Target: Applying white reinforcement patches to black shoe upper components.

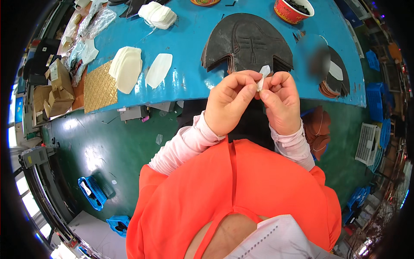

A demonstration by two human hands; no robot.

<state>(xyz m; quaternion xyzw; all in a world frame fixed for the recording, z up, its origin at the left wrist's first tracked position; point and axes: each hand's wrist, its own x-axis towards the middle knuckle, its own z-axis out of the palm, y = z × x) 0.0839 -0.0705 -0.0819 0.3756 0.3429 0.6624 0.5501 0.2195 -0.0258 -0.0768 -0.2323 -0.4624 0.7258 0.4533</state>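
My left hand [230, 101] and my right hand [282, 103] are close together just over the table's near edge. Fingertips of both pinch a small, thin white strip [264, 72], whose folded upper end sticks up between them. Right behind the hands lies a thick stack of dark, rounded leather-like pieces [246, 39] with stitched or pressed lines and notched lower edges. To the left, a single white tapered sheet piece [159, 71] lies flat. Beside it is a pile of cream pieces [126, 69] of similar shape, partly on a gold quilted sheet [98, 88].
At right lies another dark stack [343, 82] bearing a white piece [335, 71]; a blurred patch covers part. A red bowl [294, 11] of black bits and a white bundle [158, 15] stand farther back. Cardboard boxes [60, 90] and plastic bags are left; baskets [92, 193] are on the floor.
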